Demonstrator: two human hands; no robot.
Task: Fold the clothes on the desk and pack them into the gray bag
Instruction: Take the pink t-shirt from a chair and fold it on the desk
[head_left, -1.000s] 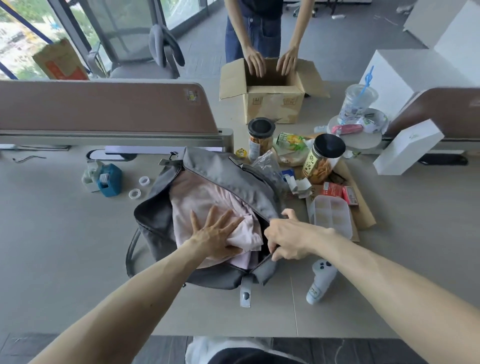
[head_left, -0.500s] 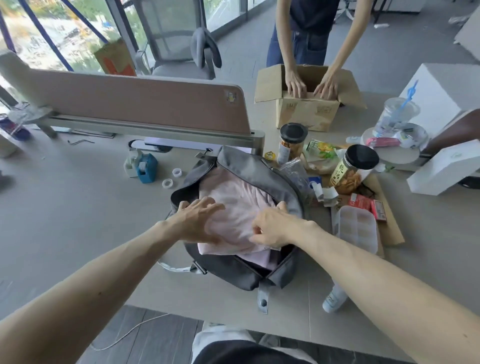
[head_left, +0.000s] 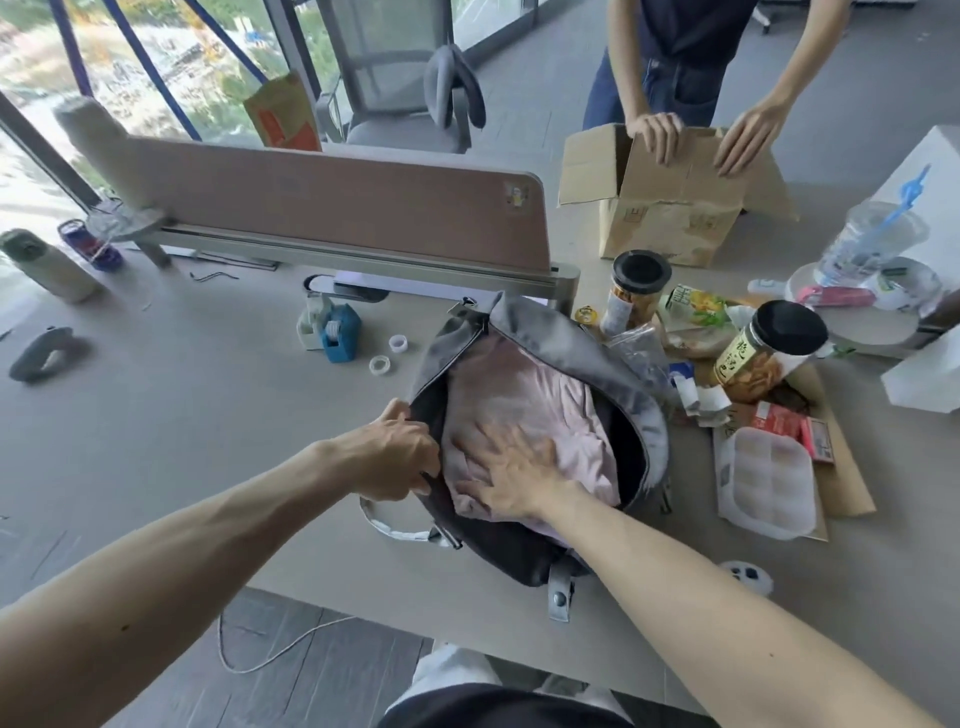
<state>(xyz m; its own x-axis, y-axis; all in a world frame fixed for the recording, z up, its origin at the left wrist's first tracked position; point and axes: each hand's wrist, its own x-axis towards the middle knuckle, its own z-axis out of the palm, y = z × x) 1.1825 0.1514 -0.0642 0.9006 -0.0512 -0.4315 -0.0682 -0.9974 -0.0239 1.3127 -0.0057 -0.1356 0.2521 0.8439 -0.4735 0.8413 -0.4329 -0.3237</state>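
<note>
My left hand (head_left: 395, 460) grips the gray bag (head_left: 561, 353); right hand (head_left: 519, 480) lies flat on clothes (head_left: 524, 395). Bag's length runs away from me.

Your gray bag (head_left: 563, 353) lay unzipped on the desk (head_left: 182, 441) in front of you, its mouth gaping wide. The pale pink garment (head_left: 524, 395) sat inside it, rumpled, filling most of the opening.
</note>
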